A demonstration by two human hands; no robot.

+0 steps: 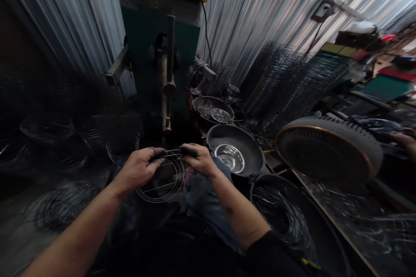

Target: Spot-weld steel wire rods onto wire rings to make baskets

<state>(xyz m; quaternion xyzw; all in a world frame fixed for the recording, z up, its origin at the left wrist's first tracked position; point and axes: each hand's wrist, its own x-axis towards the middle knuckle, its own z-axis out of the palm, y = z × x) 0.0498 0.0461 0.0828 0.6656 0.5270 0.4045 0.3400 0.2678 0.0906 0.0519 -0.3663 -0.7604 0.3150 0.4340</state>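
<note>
A round wire frame [161, 199] with concentric rings and thin crossbars hangs between my hands, over my lap. My left hand [141, 165] pinches its upper left edge, thumb and fingers pressed together. At the upper right edge, my right hand [199, 159] is closed on the same frame, its fingertips dark with dirt. Just beyond the hands stands a green machine with a vertical metal rod [170, 52] and a copper-coloured tip [167, 125] below it. A shiny metal bowl [229, 158] lies in a black pan [253, 149] right of my right hand.
Another pan [212, 99] holding small parts sits farther back. Wire bundles [286, 212] fill a large basin at lower right. A round fan-like object [328, 149] stands at the right, near another person's hand [404, 139]. Wire coils [65, 205] lie at lower left.
</note>
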